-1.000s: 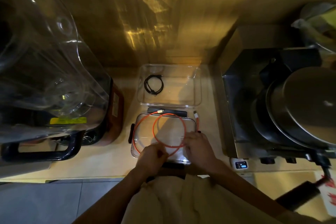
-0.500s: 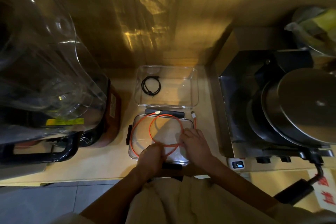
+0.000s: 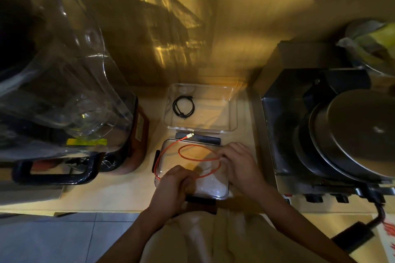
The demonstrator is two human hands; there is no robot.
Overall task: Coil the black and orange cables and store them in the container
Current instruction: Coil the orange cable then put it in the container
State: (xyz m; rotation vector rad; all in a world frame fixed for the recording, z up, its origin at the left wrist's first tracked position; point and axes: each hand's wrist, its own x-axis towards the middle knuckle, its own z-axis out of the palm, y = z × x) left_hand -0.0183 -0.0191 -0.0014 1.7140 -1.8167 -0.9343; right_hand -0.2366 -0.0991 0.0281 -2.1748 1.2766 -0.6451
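Observation:
A clear rectangular container (image 3: 233,111) stands at the back of the counter with a small coiled black cable (image 3: 183,106) lying in its left half. In front of it lies the container's clear lid (image 3: 215,188) with black clips. Above the lid, the orange cable (image 3: 192,157) forms loose loops, its white plug end (image 3: 190,135) pointing toward the container. My left hand (image 3: 174,187) pinches the orange cable at the near left of the loops. My right hand (image 3: 237,161) holds the loops at their right side.
A large blender with a clear jar (image 3: 64,83) and black handle fills the left of the counter. A steel stove with a lidded pot (image 3: 352,132) stands on the right. The counter's front edge (image 3: 106,209) runs just below my hands.
My right hand has moved back and up along the cable, flattening the round loop into a wider, shallower one. The loose end by my right hand is no longer visible.

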